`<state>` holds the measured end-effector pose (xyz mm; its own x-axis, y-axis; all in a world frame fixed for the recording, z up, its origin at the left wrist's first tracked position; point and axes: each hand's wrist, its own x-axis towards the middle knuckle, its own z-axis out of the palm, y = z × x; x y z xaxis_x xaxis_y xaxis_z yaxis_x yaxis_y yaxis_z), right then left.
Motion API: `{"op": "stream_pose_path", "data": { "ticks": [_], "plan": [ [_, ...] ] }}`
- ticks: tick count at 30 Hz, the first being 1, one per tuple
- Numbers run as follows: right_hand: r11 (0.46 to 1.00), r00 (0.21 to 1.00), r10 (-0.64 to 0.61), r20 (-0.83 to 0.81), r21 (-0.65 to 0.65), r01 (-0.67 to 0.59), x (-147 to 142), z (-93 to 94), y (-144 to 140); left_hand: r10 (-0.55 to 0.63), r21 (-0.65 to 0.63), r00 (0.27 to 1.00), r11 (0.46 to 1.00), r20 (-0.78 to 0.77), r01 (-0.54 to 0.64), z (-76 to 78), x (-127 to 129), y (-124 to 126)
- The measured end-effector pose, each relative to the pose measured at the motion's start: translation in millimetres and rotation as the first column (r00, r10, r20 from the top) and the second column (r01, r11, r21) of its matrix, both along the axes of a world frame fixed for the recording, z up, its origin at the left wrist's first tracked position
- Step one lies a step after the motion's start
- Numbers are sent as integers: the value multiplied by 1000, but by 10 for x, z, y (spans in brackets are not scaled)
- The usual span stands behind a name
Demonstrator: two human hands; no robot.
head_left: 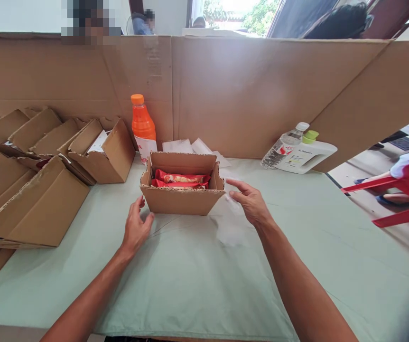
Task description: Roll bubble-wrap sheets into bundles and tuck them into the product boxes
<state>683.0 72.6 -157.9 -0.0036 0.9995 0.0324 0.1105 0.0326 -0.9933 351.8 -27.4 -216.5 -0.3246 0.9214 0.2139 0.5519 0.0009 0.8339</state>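
Observation:
An open-topped cardboard box stands in the middle of the table, with red printed snack packets lying inside it. Close to the box's lower left corner is my left hand, fingers apart and holding nothing; whether a fingertip touches the cardboard I cannot tell. On the other side my right hand points its spread fingers toward the box's right end, also with nothing in it. A thin, clear plastic-like sheet lies on the cloth between the box and my right forearm.
Several open cardboard boxes crowd the left side. Behind the middle box are an orange drink bottle and white packets. A clear water bottle leans by a white jug at the right. A cardboard partition borders the green tablecloth.

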Motion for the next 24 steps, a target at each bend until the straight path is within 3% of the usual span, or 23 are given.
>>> {"op": "stream_pose_path", "data": {
  "ticks": [2,3,5,7,9,11,13,14,15,17,20,22,24],
  "plan": [
    [1000,1000,-30,5,-2,30,138,126,-277,54,74,999,996,7,-54,31,86,-309],
    [999,1000,-28,-11,-16,28,190,185,-439,16,100,1000,995,20,-18,32,156,-465],
    [999,998,-13,-63,-47,10,238,271,-770,-183,95,980,980,81,175,8,350,-711],
    [997,992,14,-124,-68,-22,221,297,-1063,-402,42,885,914,236,404,-31,606,-830],
    [997,983,37,-180,-64,-49,171,272,-1286,-503,22,722,827,475,562,-47,876,-845],
    [997,975,51,-215,-37,-61,125,238,-1425,-532,85,480,727,698,681,-8,1106,-823],
    [999,973,52,-224,7,-52,107,238,-1490,-525,168,223,596,821,785,93,1264,-822],
    [998,974,54,-218,33,-48,112,258,-1503,-513,185,143,535,846,825,161,1313,-833],
    [997,977,53,-207,66,-40,126,290,-1508,-505,177,115,494,855,851,231,1346,-849],
    [988,986,38,-165,152,-12,178,362,-1503,-512,115,181,494,840,862,357,1379,-882],
    [957,997,-27,-69,287,46,302,374,-1475,-499,49,308,581,810,812,421,1400,-916],
    [959,998,-49,25,282,40,414,248,-1469,-433,4,358,642,828,766,351,1409,-949],
    [982,985,-40,169,186,7,543,26,-1522,-321,-101,422,683,848,723,213,1395,-1018]
  ]
}}
